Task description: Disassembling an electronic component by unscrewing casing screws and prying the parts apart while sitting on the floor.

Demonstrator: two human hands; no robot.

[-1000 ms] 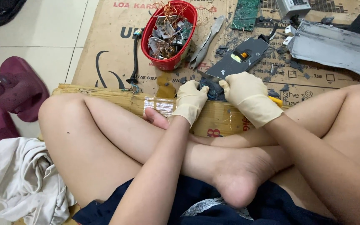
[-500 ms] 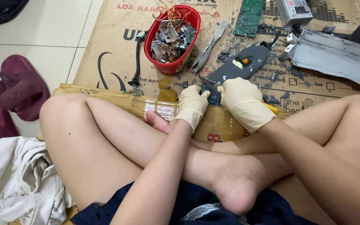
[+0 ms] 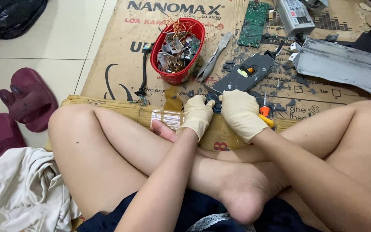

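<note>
Head view, small dark part (image 3: 214, 103) pinched between left grip (image 3: 197, 115), right grip (image 3: 241, 114)

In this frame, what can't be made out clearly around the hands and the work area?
Head view only:
- The small dark part between the left hand and right hand: mostly covered by the gloved fingers, kind unclear.
- The orange-handled tool: its tip is hidden behind the right hand.
- The red bowl: its metal scraps are too small and tangled to sort.
- The grey metal casing: cut off by the right edge.
</note>
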